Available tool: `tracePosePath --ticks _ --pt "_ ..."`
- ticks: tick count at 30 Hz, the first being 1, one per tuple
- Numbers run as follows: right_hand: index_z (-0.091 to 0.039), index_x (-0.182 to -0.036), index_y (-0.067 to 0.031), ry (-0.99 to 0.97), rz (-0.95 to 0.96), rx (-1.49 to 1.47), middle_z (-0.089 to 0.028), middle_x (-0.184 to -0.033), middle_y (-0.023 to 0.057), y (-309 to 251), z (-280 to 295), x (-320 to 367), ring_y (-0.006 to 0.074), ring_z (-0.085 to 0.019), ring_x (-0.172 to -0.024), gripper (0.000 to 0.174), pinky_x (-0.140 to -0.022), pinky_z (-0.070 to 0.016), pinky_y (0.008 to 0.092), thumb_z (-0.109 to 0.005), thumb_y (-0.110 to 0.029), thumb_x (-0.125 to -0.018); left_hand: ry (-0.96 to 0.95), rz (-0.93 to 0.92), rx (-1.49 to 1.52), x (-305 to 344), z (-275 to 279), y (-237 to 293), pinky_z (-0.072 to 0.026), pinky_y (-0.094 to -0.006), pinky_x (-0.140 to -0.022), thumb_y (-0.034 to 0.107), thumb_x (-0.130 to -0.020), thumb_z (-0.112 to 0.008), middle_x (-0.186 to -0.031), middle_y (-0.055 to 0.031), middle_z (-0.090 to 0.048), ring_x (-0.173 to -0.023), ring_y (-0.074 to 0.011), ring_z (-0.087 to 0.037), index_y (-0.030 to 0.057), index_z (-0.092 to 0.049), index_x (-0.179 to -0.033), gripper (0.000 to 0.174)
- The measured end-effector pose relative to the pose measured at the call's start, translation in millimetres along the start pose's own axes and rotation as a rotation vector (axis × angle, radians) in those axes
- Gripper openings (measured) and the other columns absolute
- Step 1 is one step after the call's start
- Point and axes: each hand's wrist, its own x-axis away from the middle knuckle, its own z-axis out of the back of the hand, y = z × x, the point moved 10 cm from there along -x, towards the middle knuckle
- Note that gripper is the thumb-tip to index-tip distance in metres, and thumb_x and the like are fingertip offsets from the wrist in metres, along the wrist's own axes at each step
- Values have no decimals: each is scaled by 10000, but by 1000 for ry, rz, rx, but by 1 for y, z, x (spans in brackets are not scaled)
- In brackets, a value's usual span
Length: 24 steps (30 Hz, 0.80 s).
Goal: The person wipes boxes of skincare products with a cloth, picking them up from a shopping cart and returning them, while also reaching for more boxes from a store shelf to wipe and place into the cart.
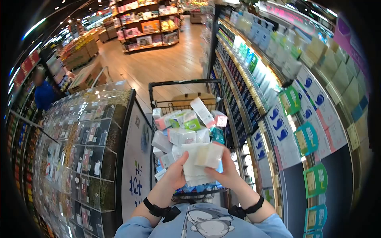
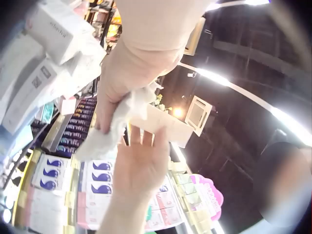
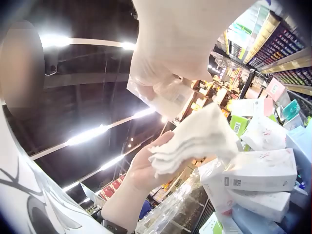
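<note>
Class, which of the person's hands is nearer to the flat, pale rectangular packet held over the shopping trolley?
The right. The right hand pinches the pale packet directly; the left hand is farther left, holding the soft white wavy-edged cloth.

Left hand with white cloth in grip, right hand (palm visible) nearby.

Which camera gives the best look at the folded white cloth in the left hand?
The right wrist view: the folded white cloth is large, its stacked layers plain. The head view shows it from above, partly behind the packet. The left wrist view has it partly hidden by the left hand.
</note>
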Motion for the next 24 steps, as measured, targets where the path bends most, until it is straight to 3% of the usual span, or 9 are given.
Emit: tracePosePath --ticks 5,9,12,13,16,18,19,22,24 --pt "-308 -1305 -15 36 -75 -66 -440 -1214 135 31 0 6 225 -438 -1190 694 -1000 -343 347 -701 -52 -735 -39 97 130 -2 0 -7 -387 -434 -1013 387 -972 -365 -1341 -130 -455 -1209 -287 -476 43 -343 -1359 519" --pt "-307 -1303 23 49 -19 137 -466 -1174 164 30 10 7 260 -467 -1154 699 -992 -355 357 -704 -73 -736 -13 114 70 1 2 -11 -380 -442 -1019 372 -969 -383 -1330 -153 -461 -1209 -306 -473 20 -340 -1357 526" --pt "-370 -1265 28 144 11 317 -489 -1129 179 18 31 -1 306 -504 -1081 650 -934 -394 373 -705 -68 -717 2 32 50 5 13 6 -390 -433 -1011 348 -966 -407 -1327 -172 -459 -1202 -304 -481 -19 -341 -1341 529" --pt "-343 -1296 -11 126 -7 514 -482 -1180 151 28 36 0 245 -469 -1140 669 -965 -369 348 -701 -64 -733 8 40 57 9 16 10 -390 -433 -1011 348 -966 -407 -1327 -172 -459 -1202 -304 -481 -19 -341 -1341 529" --pt "-343 -1308 -9 111 -88 583 -485 -1196 167 48 45 11 266 -500 -1092 685 -928 -402 348 -707 -96 -734 102 -235 -16 26 27 57 -414 -423 -992 304 -970 -413 -1305 -166 -483 -1179 -296 -505 -25 -351 -1328 490" --pt "-309 -1340 -13 14 -402 336 -494 -1212 179 76 34 28 287 -547 -1024 746 -884 -440 353 -720 -146 -731 135 -296 8 34 44 70 -416 -422 -991 299 -971 -412 -1303 -165 -484 -1177 -295 -505 -24 -353 -1326 484" --pt "-234 -1385 -27 -116 -336 365 -500 -1227 201 77 18 31 282 -581 -980 848 -848 -466 368 -734 -194 -721 159 -356 26 41 54 79 -418 -420 -990 295 -972 -412 -1302 -164 -485 -1176 -295 -506 -24 -356 -1323 478" --pt "-300 -1326 -29 -305 -301 384 -550 -1129 223 92 -27 48 313 -601 -947 822 -816 -480 385 -769 -266 -693 191 -373 73 52 79 85 -409 -435 -1000 288 -968 -428 -1305 -162 -484 -1180 -302 -502 -13 -365 -1321 469" --pt "-411 -1207 -34 -427 -411 557 -604 -953 203 102 -56 51 364 -610 -890 733 -770 -496 398 -775 -350 -656 209 -397 88 58 87 88 -402 -451 -1008 286 -962 -443 -1306 -162 -485 -1184 -309 -498 -9 -372 -1319 469"
